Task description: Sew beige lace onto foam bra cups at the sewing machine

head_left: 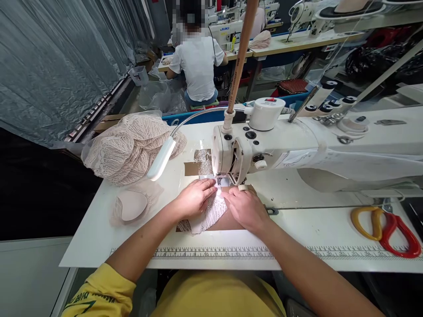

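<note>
White lace (211, 215) — seemingly flat — under hands (194, 198) (246, 209)

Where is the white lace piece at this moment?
Head view, centre: the white lace piece lies under the left hand and right hand, just before the sewing machine.

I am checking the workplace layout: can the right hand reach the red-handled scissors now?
Probably yes. The right hand rests open on the fabric piece, and the red-handled scissors lie on its own side, with only flat tabletop between.
</note>
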### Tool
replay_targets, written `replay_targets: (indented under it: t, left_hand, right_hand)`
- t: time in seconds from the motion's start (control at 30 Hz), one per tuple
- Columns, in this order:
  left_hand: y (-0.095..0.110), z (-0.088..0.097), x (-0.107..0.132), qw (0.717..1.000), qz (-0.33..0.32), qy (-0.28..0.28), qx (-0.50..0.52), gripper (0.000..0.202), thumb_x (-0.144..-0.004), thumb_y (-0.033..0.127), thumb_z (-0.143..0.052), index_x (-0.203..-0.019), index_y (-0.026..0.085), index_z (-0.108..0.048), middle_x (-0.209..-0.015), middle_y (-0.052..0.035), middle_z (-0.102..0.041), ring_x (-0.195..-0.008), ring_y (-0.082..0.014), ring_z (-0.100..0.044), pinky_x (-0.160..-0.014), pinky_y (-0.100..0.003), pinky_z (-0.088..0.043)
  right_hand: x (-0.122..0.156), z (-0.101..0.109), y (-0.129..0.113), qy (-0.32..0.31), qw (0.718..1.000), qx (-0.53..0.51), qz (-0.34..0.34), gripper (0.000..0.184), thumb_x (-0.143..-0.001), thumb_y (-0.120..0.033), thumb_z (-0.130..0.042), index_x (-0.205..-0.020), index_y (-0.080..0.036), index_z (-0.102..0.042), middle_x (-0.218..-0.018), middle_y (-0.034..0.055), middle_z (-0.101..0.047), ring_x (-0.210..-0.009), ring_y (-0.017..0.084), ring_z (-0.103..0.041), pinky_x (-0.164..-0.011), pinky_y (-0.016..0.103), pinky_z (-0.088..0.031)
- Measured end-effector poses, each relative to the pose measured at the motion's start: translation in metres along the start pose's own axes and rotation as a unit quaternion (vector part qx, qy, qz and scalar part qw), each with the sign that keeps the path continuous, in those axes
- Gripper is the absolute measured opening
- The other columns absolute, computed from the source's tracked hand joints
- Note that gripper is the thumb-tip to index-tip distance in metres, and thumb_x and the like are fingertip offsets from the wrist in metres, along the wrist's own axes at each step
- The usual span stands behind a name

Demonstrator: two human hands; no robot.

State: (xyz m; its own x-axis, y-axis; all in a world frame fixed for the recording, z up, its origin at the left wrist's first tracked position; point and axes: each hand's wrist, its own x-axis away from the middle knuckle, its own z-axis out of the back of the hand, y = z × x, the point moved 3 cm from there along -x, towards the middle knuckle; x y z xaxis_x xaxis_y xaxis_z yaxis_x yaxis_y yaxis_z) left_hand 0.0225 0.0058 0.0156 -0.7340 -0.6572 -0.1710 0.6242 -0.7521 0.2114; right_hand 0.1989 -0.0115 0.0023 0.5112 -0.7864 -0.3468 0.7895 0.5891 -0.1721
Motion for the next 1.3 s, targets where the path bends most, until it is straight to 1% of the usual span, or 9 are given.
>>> replay_targets:
  t: [0.1, 0.2, 0.33, 0.47, 0.63, 0.77, 1.0, 1.17, 1.3]
  left_hand:
    - [0.017, 0.007, 0.005, 0.999, 0.03, 0.035, 0.0, 0.033, -0.084, 0.01, -0.044, -0.114, 0.012, -0.059, -0.12, -0.014, -0.058, -0.109, -0.0254, -0.054, -0.09, -0.04, -0.048]
    - [0.032, 0.006, 0.008, 0.998, 0.055, 0.026, -0.024, 0.018, -0.088, 0.019, -0.047, -0.09, 0.014, -0.063, -0.092, -0.0097, -0.063, -0.084, -0.0217, -0.056, -0.073, -0.035, -0.047]
    - [0.034, -0.003, 0.008, 0.995, 0.079, 0.018, -0.055, 0.025, -0.091, 0.019, -0.042, -0.072, 0.015, -0.058, -0.073, -0.0063, -0.058, -0.067, -0.0183, -0.051, -0.061, -0.032, -0.039]
    - [0.029, -0.005, 0.011, 0.995, 0.093, 0.034, -0.019, 0.025, -0.093, 0.02, -0.039, -0.076, 0.014, -0.057, -0.075, -0.0069, -0.058, -0.07, -0.0178, -0.051, -0.065, -0.031, -0.038]
    - [0.031, -0.003, 0.012, 0.996, 0.084, 0.016, -0.009, 0.028, -0.093, 0.028, -0.042, -0.073, 0.015, -0.057, -0.077, -0.0062, -0.058, -0.07, -0.0174, -0.051, -0.063, -0.031, -0.036]
    - [0.03, -0.006, 0.012, 0.997, 0.077, 0.015, -0.007, 0.031, -0.093, 0.021, -0.037, -0.07, 0.015, -0.057, -0.074, -0.0064, -0.058, -0.066, -0.0165, -0.051, -0.06, -0.03, -0.034]
    - [0.025, -0.006, 0.015, 0.992, 0.087, 0.036, 0.085, 0.023, -0.089, 0.018, -0.042, -0.073, 0.015, -0.058, -0.076, -0.0073, -0.059, -0.07, -0.0178, -0.054, -0.064, -0.03, -0.041]
    - [0.022, -0.001, 0.017, 0.984, 0.099, 0.037, 0.142, 0.017, -0.089, 0.02, -0.044, -0.081, 0.014, -0.057, -0.08, -0.007, -0.06, -0.075, -0.0176, -0.056, -0.069, -0.029, -0.044]
    - [0.02, -0.001, 0.019, 0.992, 0.043, 0.031, 0.115, 0.016, -0.089, 0.019, -0.046, -0.089, 0.014, -0.061, -0.089, -0.0082, -0.061, -0.082, -0.0181, -0.056, -0.071, -0.029, -0.043]
  right_hand:
    - [0.002, 0.003, 0.004, 0.038, 0.999, -0.02, -0.007, 0.034, -0.08, -0.004, -0.045, -0.093, -0.019, -0.072, -0.075, 0.0031, -0.064, -0.067, 0.017, -0.049, -0.066, 0.028, -0.036]
    - [0.002, 0.005, 0.008, 0.05, 0.998, -0.04, -0.02, 0.038, -0.075, -0.001, -0.044, -0.093, -0.019, -0.072, -0.076, 0.003, -0.066, -0.069, 0.017, -0.053, -0.067, 0.027, -0.04]
    - [0.005, 0.011, 0.01, 0.026, 0.997, -0.066, -0.017, 0.035, -0.078, -0.004, -0.044, -0.094, -0.018, -0.072, -0.079, 0.0031, -0.069, -0.073, 0.017, -0.058, -0.064, 0.027, -0.043]
    - [0.011, 0.026, 0.008, -0.002, 0.998, -0.07, -0.007, 0.034, -0.078, -0.005, -0.045, -0.097, -0.018, -0.07, -0.088, 0.0035, -0.069, -0.078, 0.017, -0.06, -0.064, 0.027, -0.044]
    - [0.022, 0.037, -0.002, -0.056, 0.996, -0.072, 0.006, 0.033, -0.081, -0.004, -0.044, -0.1, -0.016, -0.068, -0.09, 0.005, -0.068, -0.08, 0.018, -0.06, -0.068, 0.028, -0.045]
    - [0.032, 0.032, -0.01, -0.047, 0.996, -0.07, 0.023, 0.031, -0.083, -0.006, -0.044, -0.102, -0.015, -0.067, -0.091, 0.0067, -0.068, -0.08, 0.018, -0.058, -0.07, 0.03, -0.046]
    - [0.035, 0.025, -0.017, -0.008, 0.998, -0.054, 0.026, 0.03, -0.086, -0.007, -0.043, -0.106, -0.015, -0.064, -0.093, 0.0075, -0.067, -0.082, 0.018, -0.056, -0.072, 0.03, -0.044]
    - [0.035, 0.014, -0.029, -0.072, 0.996, -0.015, 0.04, 0.035, -0.079, -0.001, -0.044, -0.102, -0.018, -0.065, -0.081, 0.0042, -0.061, -0.071, 0.018, -0.046, -0.063, 0.029, -0.034]
    - [0.04, 0.011, -0.031, -0.073, 0.996, -0.02, 0.04, 0.035, -0.08, 0.001, -0.043, -0.1, -0.017, -0.064, -0.08, 0.0041, -0.06, -0.072, 0.017, -0.043, -0.065, 0.028, -0.031]
